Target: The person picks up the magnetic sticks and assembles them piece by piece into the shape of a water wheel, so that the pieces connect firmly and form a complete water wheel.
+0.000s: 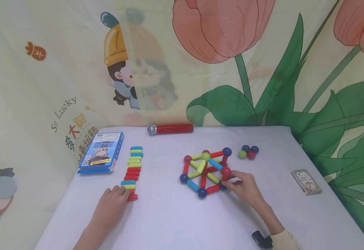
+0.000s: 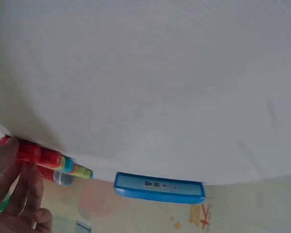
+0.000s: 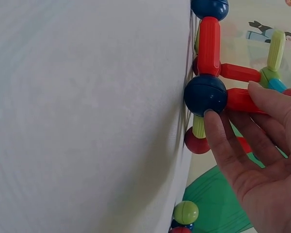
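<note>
A structure of magnetic sticks and balls (image 1: 202, 192) stands on the table in red, blue and yellow-green. My right hand (image 1: 245, 187) is at its right side, pinching a red stick (image 3: 240, 99) between thumb and fingers. That stick joins a dark blue ball (image 3: 205, 94) below, which a fingertip touches, and a red ball (image 1: 226, 171) above. To the left runs a column of loose sticks (image 1: 134, 169) in several colours. At its near end, my left hand (image 1: 111, 205) holds a red stick (image 2: 26, 150) by its end; the fingers cover part of it.
Several loose balls (image 1: 251, 155) sit together behind the right hand. A blue box (image 1: 100, 152) lies at the left, a red microphone (image 1: 174, 128) along the back edge, and a small card box (image 1: 306, 181) at the right. A black object (image 1: 261, 239) is by the right sleeve.
</note>
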Demonstrator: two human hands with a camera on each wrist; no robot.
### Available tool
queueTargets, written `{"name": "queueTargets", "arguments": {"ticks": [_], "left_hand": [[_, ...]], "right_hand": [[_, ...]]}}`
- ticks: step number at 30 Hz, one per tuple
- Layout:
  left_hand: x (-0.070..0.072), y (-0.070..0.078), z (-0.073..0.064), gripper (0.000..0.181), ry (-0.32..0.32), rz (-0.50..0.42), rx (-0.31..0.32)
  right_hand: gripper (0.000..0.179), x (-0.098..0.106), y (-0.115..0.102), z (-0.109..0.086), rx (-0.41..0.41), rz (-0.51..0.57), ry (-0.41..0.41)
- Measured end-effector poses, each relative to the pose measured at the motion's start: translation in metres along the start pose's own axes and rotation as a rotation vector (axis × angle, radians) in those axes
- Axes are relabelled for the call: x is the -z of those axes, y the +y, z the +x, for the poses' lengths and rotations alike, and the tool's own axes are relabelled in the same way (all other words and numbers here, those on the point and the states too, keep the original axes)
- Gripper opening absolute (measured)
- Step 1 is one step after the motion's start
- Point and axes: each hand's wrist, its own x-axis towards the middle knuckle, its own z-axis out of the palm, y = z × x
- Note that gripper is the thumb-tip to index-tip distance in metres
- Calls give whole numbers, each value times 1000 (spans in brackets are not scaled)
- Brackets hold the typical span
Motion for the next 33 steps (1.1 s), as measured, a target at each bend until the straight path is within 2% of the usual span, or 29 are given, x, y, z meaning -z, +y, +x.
{"name": "queueTargets", "arguments": {"ticks": [4, 6, 8, 10, 12, 13, 15, 17, 19, 23, 29, 33], "left_hand": [[-5, 14, 5, 49, 21, 34, -93], [-4, 21, 10, 48, 12, 12, -89], [-1, 35, 18, 47, 17, -86, -39], [4, 55, 31, 42, 48, -284, 9], [9, 80, 48, 36, 104, -557, 27], [10, 92, 56, 32, 134, -700, 21], [13, 114, 73, 29, 179, -928, -19], [14, 130, 85, 27, 212, -1060, -49], [10, 141, 93, 27, 234, -1105, -65], [3, 152, 99, 26, 248, -1097, -89], [-1, 160, 103, 24, 277, -1078, -109], [3, 161, 104, 26, 246, -1078, -76]], "right_hand": [[27, -1, 0, 0, -7, 6, 3], [26, -2, 0, 1, -11, 9, 0], [26, -2, 0, 1, -16, 10, -7], [26, -2, 0, 0, -21, 5, -12], [27, -1, 1, -1, -25, 0, -13], [27, 0, 1, -1, -27, -2, -12], [28, 1, 1, -1, -25, -3, -4], [28, 0, 0, -1, -13, 5, -4], [29, -2, -1, 1, 3, 15, -5], [28, -5, -2, 3, 22, 28, -10], [29, -4, -1, 1, 17, 19, 6], [30, -1, 1, 1, 10, 16, 8]]}}
